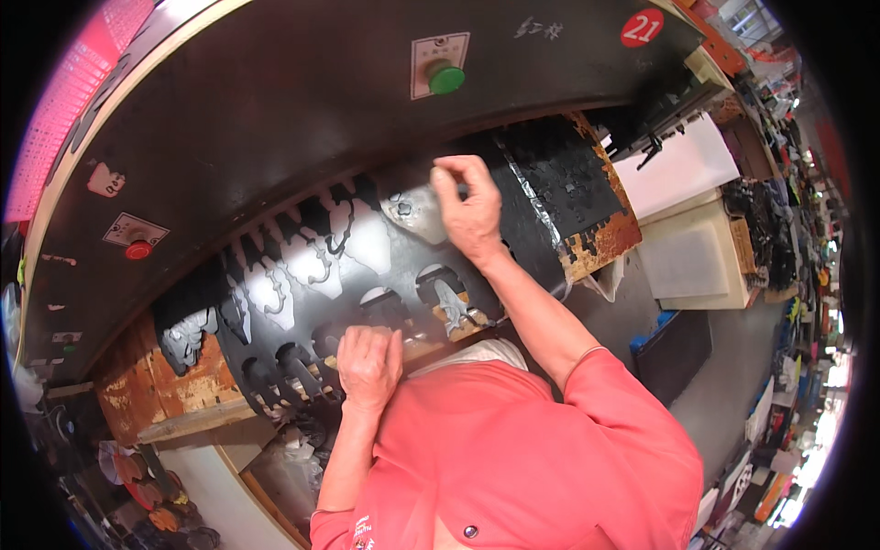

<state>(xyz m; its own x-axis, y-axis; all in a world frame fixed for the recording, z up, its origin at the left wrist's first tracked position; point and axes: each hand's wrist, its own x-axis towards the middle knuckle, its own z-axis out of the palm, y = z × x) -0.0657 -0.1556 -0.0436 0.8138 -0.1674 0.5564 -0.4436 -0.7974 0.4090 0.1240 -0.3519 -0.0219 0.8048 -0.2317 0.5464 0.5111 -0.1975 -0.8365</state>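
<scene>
My right hand [469, 206] is raised over the far part of a black sheet [403, 275], its thumb and fingers curled toward each other. Whatever may be between its fingertips, I cannot make out. Just left of it shows a pale, shiny patch [423, 220] with a dark spot on it. Close to my body, by the sheet's near edge, my left hand [369, 362] has its fingers folded in; what they hold, if anything, is hidden. Several shaped openings cut the sheet. A grey scrap [452, 304] lies in one opening near the front edge.
A large black machine head [302, 101] spans the far side, with a green button [446, 78] and a red button [138, 249]. A worn brown board [600, 247] shows under the sheet at right. Beyond it stand a white box [692, 252] and a dark blue bin [674, 353].
</scene>
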